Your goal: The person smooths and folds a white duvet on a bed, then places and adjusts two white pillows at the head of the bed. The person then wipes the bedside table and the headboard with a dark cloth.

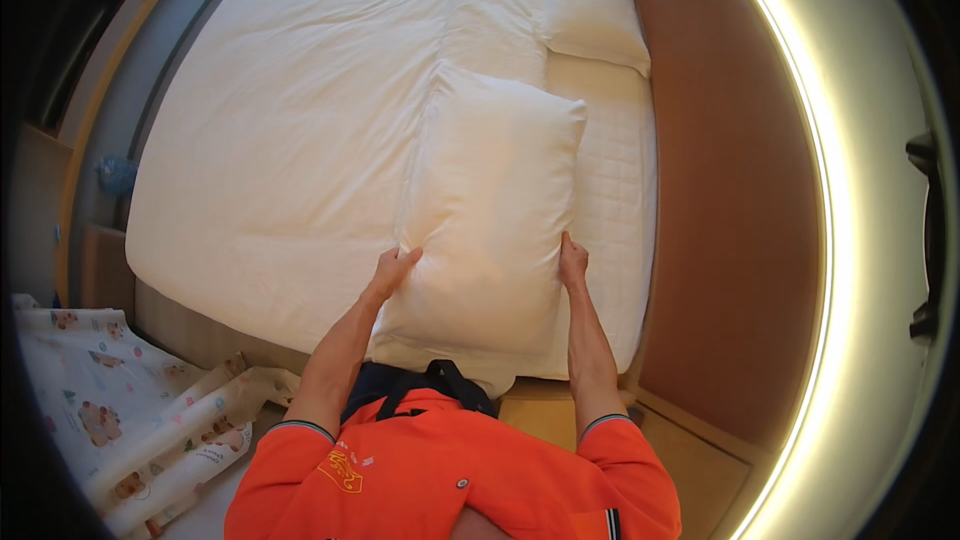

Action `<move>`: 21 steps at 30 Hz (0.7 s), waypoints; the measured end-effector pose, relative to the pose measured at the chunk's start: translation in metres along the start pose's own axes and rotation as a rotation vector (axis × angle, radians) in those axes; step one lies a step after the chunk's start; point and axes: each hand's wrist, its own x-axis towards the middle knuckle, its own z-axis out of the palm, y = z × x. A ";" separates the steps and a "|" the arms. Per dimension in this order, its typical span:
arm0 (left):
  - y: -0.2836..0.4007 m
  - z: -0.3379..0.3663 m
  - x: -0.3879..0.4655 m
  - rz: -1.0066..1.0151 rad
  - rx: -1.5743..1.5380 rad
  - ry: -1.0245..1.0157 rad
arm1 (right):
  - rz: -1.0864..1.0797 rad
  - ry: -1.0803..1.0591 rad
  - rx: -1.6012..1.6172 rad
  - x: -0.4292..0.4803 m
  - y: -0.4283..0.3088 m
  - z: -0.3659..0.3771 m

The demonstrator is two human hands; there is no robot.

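Note:
A white pillow (495,195) lies on the near part of the bed, over the edge of a white duvet (300,120) and the white mattress sheet (615,165). My left hand (396,270) grips the pillow's left edge, its thumb on top. On the opposite edge, my right hand (574,259) pinches the pillow cover, thumb pointing away from me. The fingers under both edges are partly hidden. Farther off, a second white pillow (592,7) rests by the headboard side, touching the folded duvet.
A brown padded headboard (727,165) and a bright light strip (829,225) run along the right. Patterned fabric (112,397) hangs at lower left. Beyond the bed's left side stand a wood-edged ledge (112,75) and a crumpled blue plastic bag (117,174).

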 end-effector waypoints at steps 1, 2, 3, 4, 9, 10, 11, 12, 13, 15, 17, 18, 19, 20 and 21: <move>0.000 -0.001 0.000 -0.014 -0.016 -0.009 | -0.056 0.043 -0.048 -0.001 0.003 0.004; 0.001 -0.001 -0.001 -0.049 -0.025 -0.013 | -0.050 0.089 -0.112 -0.002 0.007 0.008; 0.003 -0.002 -0.002 -0.017 -0.036 -0.010 | -0.119 0.098 -0.122 -0.003 0.010 0.012; 0.005 -0.002 -0.003 -0.006 -0.041 -0.006 | -0.124 0.114 -0.150 -0.003 0.014 0.016; 0.025 0.005 0.000 -0.042 -0.116 -0.039 | 0.080 -0.012 0.059 -0.006 0.026 0.015; 0.029 0.008 0.000 -0.008 -0.188 -0.071 | 0.124 -0.058 0.129 -0.006 0.026 0.012; 0.034 0.012 0.000 -0.006 -0.257 -0.095 | 0.237 -0.086 0.176 -0.007 0.025 0.009; 0.040 0.017 0.001 0.038 -0.276 -0.101 | 0.135 -0.090 0.214 -0.007 0.022 0.006; 0.045 0.021 0.001 0.050 -0.292 -0.099 | 0.106 -0.073 0.226 -0.006 0.017 0.003; 0.058 0.026 0.001 0.048 -0.285 -0.100 | 0.009 -0.034 0.194 -0.003 0.007 -0.004; 0.072 0.029 0.003 0.032 -0.251 -0.102 | -0.059 0.012 0.075 0.002 -0.006 -0.013; 0.079 0.032 0.005 0.061 -0.256 -0.134 | -0.176 0.049 0.105 0.006 -0.011 -0.019; 0.085 0.037 0.007 0.096 -0.270 -0.169 | -0.224 0.091 0.105 0.011 -0.016 -0.027; 0.089 0.042 0.007 0.094 -0.271 -0.179 | -0.216 0.123 0.089 0.014 -0.018 -0.037; 0.090 0.050 0.005 0.144 -0.321 -0.227 | -0.269 0.130 0.162 0.015 -0.016 -0.049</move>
